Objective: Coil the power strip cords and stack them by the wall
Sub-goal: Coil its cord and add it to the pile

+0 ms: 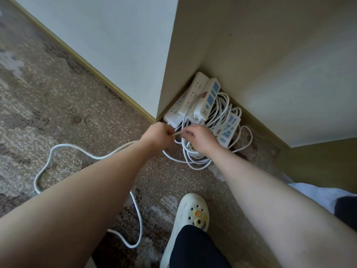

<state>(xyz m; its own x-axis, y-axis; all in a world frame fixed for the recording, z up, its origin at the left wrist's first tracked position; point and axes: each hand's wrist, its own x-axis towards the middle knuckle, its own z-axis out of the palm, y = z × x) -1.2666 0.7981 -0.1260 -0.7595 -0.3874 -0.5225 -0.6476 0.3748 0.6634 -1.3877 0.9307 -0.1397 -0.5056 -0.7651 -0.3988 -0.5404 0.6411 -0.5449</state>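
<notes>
Several white power strips lie heaped in the wall corner: two plain white strips (190, 98), a strip with blue sockets (209, 97) on top, and another blue-socket strip (229, 128) to the right. Their white cords form a loose coil (195, 157) on the carpet. My left hand (157, 135) and my right hand (199, 137) both pinch the same short stretch of white cord (176, 133) just in front of the pile. From my left hand a long loose cord (63, 147) trails back across the carpet in wide loops.
Patterned brown carpet (58, 93) covers the floor. A white wall (116, 45) and a beige wall (270, 64) meet at the protruding corner. My white clog (190, 213) and dark trouser leg stand at the bottom centre. White cloth (318, 194) lies at the right.
</notes>
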